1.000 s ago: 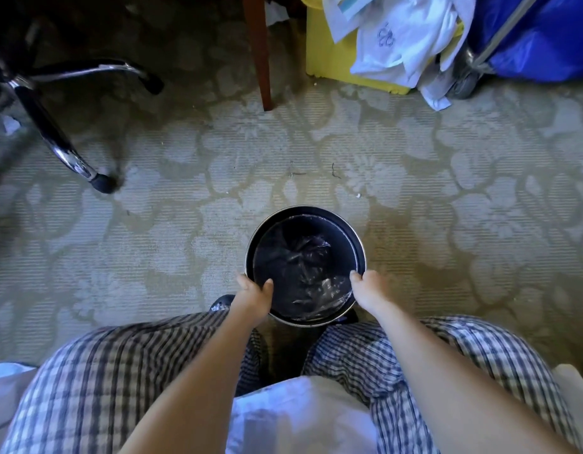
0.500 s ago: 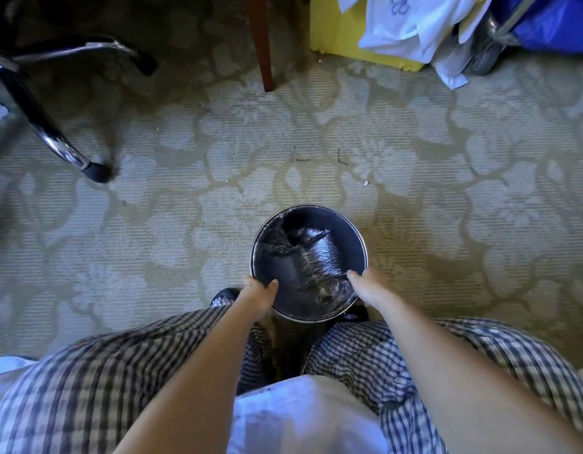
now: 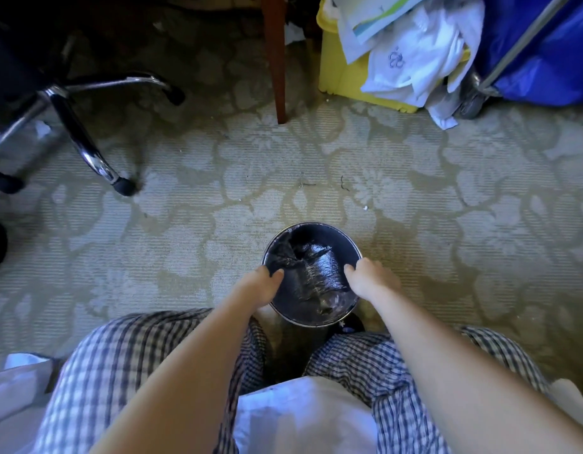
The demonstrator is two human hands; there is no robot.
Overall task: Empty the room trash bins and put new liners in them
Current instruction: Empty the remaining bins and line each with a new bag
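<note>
Left grip (image 3: 262, 285) and right grip (image 3: 370, 276) slide farther along the bin (image 3: 316, 225) rim, thumbs now over the liner (image 3: 311, 271). Liner crumple shifts to far-left.

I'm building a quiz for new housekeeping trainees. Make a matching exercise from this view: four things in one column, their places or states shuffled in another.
1 trash bin
2 liner
3 chair base
4 yellow tub

a upper left of the view
b crumpled inside the bin
c gripped at the rim by left hand and right hand
d top, under a white pile

Pairs: 1-c, 2-b, 3-a, 4-d
</note>
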